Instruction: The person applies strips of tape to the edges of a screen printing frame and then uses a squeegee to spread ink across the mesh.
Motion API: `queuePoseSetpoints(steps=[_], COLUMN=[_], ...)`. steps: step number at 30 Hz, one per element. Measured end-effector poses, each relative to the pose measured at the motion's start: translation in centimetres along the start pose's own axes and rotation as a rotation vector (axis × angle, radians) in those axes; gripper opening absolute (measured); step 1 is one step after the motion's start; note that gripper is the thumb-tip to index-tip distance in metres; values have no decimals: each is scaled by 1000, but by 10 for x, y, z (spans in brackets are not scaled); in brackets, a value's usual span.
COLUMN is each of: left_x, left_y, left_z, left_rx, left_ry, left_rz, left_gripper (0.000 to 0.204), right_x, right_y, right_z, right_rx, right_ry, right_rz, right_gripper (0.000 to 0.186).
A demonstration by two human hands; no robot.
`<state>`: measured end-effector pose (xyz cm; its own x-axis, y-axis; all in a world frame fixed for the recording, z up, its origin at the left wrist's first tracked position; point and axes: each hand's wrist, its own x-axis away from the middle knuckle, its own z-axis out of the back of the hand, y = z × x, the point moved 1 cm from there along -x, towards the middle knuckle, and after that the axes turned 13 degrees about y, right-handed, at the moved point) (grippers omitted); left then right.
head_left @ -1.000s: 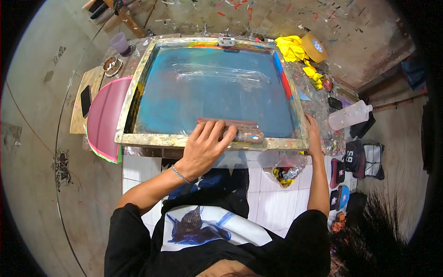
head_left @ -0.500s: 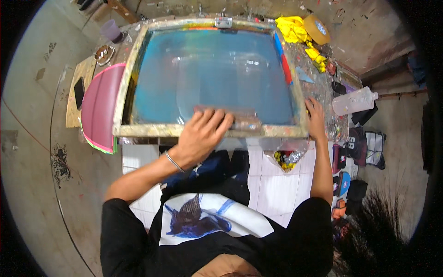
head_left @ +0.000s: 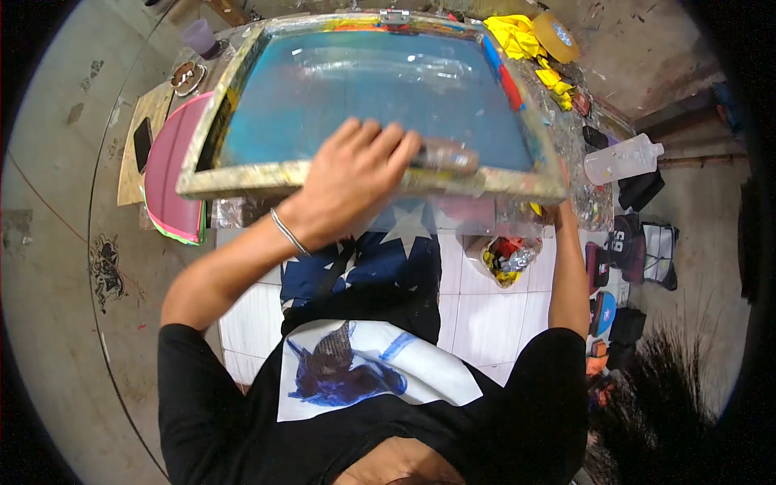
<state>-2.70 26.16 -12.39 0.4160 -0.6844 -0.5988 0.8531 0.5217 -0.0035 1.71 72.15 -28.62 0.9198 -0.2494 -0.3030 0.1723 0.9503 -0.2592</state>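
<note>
A screen printing frame (head_left: 267,179) with blue-green mesh hangs tilted over the table, its near edge raised and its far edge at a metal hinge clamp (head_left: 394,19). My left hand (head_left: 356,170) is closed at the middle of the near edge. From under its fingers a brownish squeegee (head_left: 447,157) sticks out to the right, lying along that edge. At the frame's near right corner, my right hand (head_left: 558,208) is mostly hidden behind the wood, fingers out of sight. Clear plastic sheeting (head_left: 469,212) shows below the near edge.
Round pink sheets (head_left: 174,174) overhang the table's left side, by a dark phone (head_left: 142,145) on a board. A purple cup (head_left: 198,37) stands behind. To the right are yellow cloth (head_left: 513,36), a tape roll (head_left: 556,39) and a translucent bottle (head_left: 622,160). A rubbish bag (head_left: 505,263) hangs below.
The frame's near edge has risen, with my left hand and the squeegee moving up with it. My right hand has shifted nearer to me, behind the frame's corner.
</note>
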Motion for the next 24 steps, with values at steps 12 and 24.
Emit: queuePoseSetpoints(steps=[12, 24], left_x=[66, 67], left_y=[33, 32], left_z=[-61, -65], left_rx=[-114, -102], left_ry=[-26, -76], left_rz=[44, 43], left_gripper=[39, 40], right_x=[5, 1], right_y=[-32, -35], right_z=[18, 16], right_rx=[39, 45], right_ry=[114, 100], right_rz=[160, 113], right_gripper=[47, 49])
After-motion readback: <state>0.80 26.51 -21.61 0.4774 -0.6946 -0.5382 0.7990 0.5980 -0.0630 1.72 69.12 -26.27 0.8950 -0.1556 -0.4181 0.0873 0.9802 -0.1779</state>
